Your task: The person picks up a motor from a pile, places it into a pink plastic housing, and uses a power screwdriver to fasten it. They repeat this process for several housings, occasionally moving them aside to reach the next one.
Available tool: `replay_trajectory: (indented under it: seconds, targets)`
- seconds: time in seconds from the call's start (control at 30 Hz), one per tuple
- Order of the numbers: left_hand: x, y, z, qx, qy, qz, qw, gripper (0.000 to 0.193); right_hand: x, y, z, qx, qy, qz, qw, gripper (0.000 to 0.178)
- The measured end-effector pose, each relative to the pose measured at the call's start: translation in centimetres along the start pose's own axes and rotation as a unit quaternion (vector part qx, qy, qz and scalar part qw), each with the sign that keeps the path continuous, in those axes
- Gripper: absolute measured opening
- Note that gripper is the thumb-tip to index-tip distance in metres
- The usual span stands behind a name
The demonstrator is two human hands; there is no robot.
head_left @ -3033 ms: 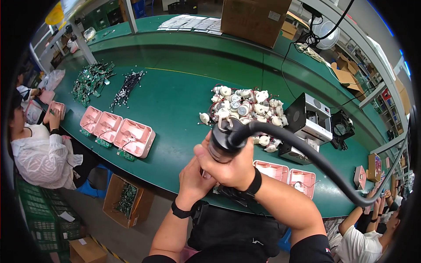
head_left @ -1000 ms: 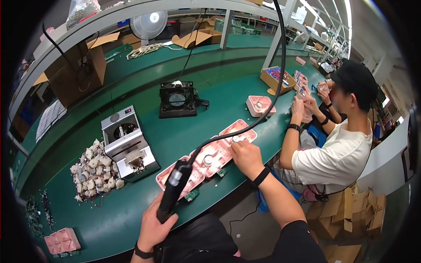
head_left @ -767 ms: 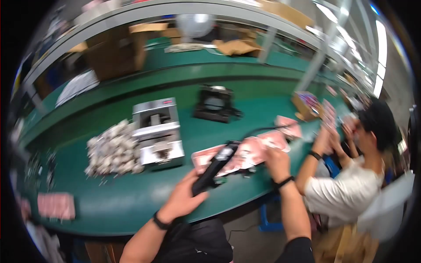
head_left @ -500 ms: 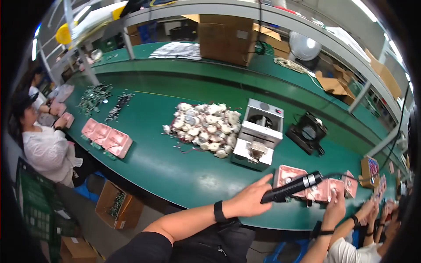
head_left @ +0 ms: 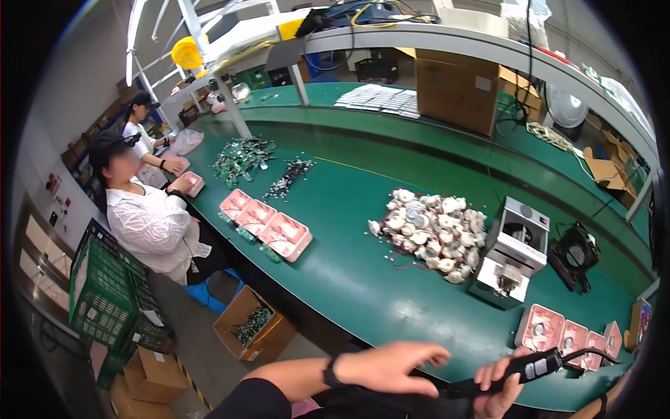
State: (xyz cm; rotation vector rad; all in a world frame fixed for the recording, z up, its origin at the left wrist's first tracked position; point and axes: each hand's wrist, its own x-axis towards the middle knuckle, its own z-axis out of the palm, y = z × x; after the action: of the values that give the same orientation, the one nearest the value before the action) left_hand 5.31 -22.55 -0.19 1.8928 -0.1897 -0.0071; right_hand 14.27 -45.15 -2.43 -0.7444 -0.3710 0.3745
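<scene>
My right hand is closed round a black electric screwdriver, whose cord leaves its right end. Just left of it, my left hand is open, thumb and fingers apart, with nothing visible in it. The left fingers are close to the screwdriver's dark left end; whether they touch it I cannot tell. Beyond the tool, pink plastic housings with small parts and wires inside stand in a row on the green table. A grey-white machine stands behind them, beside a heap of small white motor-like parts.
At the left sits a person in white, another person behind. Three pink housings and a heap of green circuit boards lie on the left of the table. A black device stands far right. Below are a carton and green crates.
The screwdriver has passed from my left hand to my right hand, which has left the pink housings. My left hand has opened. The view has swung left.
</scene>
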Motion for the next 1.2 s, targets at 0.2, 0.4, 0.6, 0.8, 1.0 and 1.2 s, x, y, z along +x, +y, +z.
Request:
replay_trajectory:
  seconds: [0.2, 0.4, 0.6, 0.8, 1.0, 1.2]
  targets:
    - [-8.3, -5.1, -21.2, 0.217, 0.379, -0.196, 0.878, 0.032, -0.5, -0.9, -2.5, -0.080, 0.065, 0.021, 0.994, 0.036]
    - [-17.8, -17.1, -37.5, 0.538, 0.488, -0.229, 0.648, 0.031, -0.8, -0.1, -0.9, -0.077, 0.113, 0.038, 0.990, 0.032]
    - [-18.5, -20.6, -41.3, 0.586, 0.400, -0.341, 0.617, 0.024, -0.1, 0.4, 0.7, -0.098, 0.097, 0.050, 0.989, 0.033]
    - [-17.7, -19.3, -39.1, 0.558, 0.398, -0.356, 0.635, 0.019, 0.0, 1.2, 0.8, -0.079, 0.092, 0.077, 0.990, 0.032]
    - [-14.9, -16.5, -32.7, 0.534, 0.389, -0.315, 0.682, 0.021, 0.8, 3.8, 3.0, -0.085, 0.119, 0.206, 0.968, 0.037]
    - [-10.1, -11.3, -24.1, 0.470, 0.342, -0.259, 0.771, 0.022, 1.9, 6.5, 1.7, -0.129, 0.051, 0.290, 0.947, 0.055]
